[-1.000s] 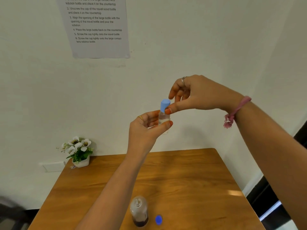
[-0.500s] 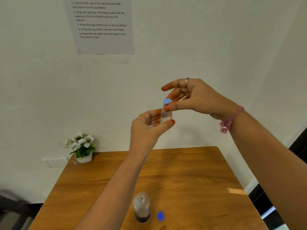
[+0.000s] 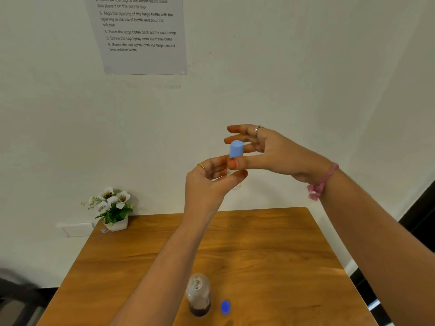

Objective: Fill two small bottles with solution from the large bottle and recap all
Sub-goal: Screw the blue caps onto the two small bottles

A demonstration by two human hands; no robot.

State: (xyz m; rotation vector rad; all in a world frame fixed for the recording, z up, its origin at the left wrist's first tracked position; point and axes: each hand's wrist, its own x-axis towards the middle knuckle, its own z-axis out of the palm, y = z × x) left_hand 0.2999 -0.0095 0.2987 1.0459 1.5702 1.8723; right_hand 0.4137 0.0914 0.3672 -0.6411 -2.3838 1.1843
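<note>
We look down on a wooden table (image 3: 270,250) pushed against a white wall (image 3: 294,78); its far edge meets the wall and its right edge runs beside a dark strip of floor. On the wall above hangs a printed instruction sheet (image 3: 141,36), cut off at the top of the view. At the far left corner of the table stands a small white pot of white flowers (image 3: 113,208), and just beyond that corner we see a white wall socket (image 3: 77,229).

Near the front edge of the table, about midway along it, stands the large bottle (image 3: 199,295), upright and uncapped, its mouth open toward us. It is clear and holds a dark liquid only at the bottom. Just to its right, apart from it, a blue cap (image 3: 225,307) lies on the wood.

Our hands are raised well above the table, in front of the wall. Our left hand (image 3: 209,182) grasps a small bottle (image 3: 231,171) between thumb and curled fingers; most of the clear body is hidden by them, so we cannot tell how full it is. A light blue cap (image 3: 236,148) sits on top of this bottle. Our right hand (image 3: 270,149) pinches the base of that cap between the thumb in front and a finger behind, while the remaining fingers spread out straight above it. We wear a pink band (image 3: 322,182) on the right wrist.
</note>
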